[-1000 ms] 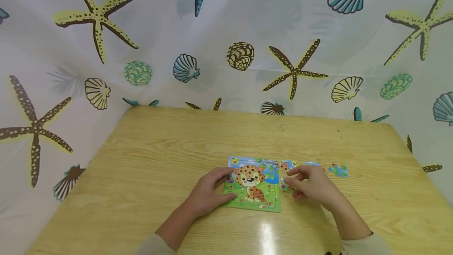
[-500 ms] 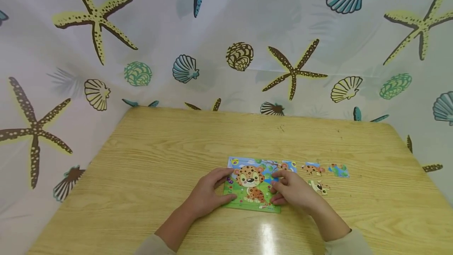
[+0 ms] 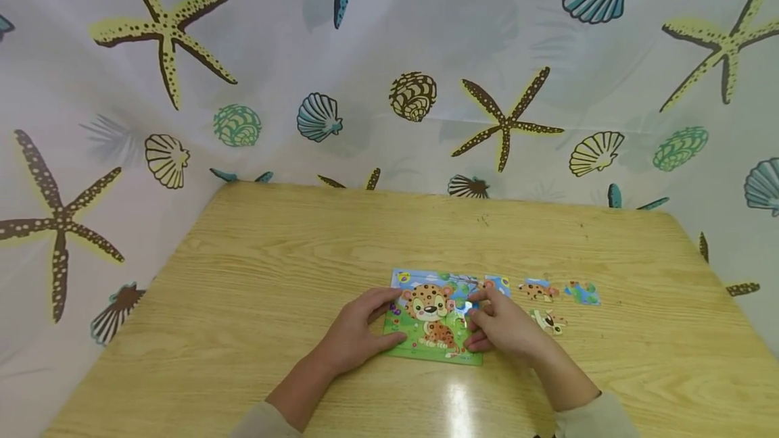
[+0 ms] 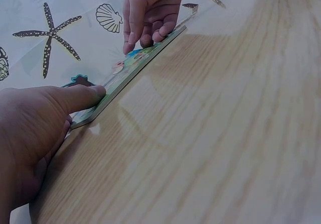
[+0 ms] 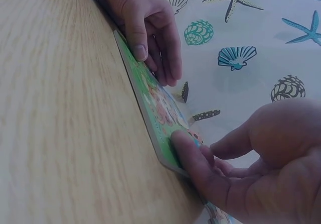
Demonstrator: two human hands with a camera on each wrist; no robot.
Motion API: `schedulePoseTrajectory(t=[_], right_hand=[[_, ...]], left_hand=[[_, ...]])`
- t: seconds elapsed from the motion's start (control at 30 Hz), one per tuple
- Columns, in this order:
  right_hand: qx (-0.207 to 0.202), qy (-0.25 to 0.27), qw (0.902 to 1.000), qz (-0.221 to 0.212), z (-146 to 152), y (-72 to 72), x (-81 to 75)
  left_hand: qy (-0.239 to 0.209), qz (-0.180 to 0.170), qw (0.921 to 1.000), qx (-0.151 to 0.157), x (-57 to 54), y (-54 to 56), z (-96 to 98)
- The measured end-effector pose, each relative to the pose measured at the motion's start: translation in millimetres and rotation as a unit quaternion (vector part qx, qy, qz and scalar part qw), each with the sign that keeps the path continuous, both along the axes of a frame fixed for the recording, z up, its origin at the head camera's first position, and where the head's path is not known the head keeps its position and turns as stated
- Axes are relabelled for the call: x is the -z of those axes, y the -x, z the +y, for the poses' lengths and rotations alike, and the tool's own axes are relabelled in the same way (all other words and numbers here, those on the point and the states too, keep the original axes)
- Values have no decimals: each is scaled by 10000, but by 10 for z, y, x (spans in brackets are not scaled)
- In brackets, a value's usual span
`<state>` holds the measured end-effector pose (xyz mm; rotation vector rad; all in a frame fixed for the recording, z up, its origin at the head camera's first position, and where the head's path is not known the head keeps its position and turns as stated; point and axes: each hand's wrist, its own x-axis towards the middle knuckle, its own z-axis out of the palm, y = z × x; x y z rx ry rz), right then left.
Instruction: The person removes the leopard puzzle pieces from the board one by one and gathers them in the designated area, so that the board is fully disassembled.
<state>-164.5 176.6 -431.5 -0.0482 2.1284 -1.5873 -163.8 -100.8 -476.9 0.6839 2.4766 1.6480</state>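
Note:
A square jigsaw puzzle board (image 3: 420, 351) with a cartoon leopard lies flat on the table. My left hand (image 3: 359, 330) rests on its left side, thumb and fingertips on the surface; the left wrist view shows that thumb (image 4: 88, 97) lying over the board's edge (image 4: 116, 86). Over the board's right half, my right hand (image 3: 505, 330) pinches a puzzle piece (image 3: 459, 313) by its right side. Light glints off this piece, which sits over the picture beside the leopard's face. From the right wrist, the right fingers (image 5: 193, 158) bend close above the board (image 5: 160, 128).
Loose puzzle pieces lie right of the board: one with an ear (image 3: 500, 284) at its upper right, a spotted one (image 3: 539, 289), a blue-green one (image 3: 583, 293) and a pale one (image 3: 549, 322). A seashell-print cloth (image 3: 365, 53) stands around the wooden table (image 3: 292, 235).
My right hand has moved left from the loose pieces onto the board's right side, carrying a piece. That piece now shows, glinting, over the picture. My left hand has stayed put.

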Motion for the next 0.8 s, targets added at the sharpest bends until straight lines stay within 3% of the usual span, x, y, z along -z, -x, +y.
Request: schedulePoseTrajectory(t=[0.23, 0.47, 0.8], right_hand=[[-14, -149, 9999, 72, 11, -58, -27], [355, -34, 9994, 1, -53, -63, -73], [546, 71, 9985, -52, -78, -39, -67]], left_hand=[[-46, -90, 9999, 81, 35, -14, 16], [87, -20, 9999, -47, 20, -6, 3], [127, 80, 9999, -71, 3, -5, -7]])
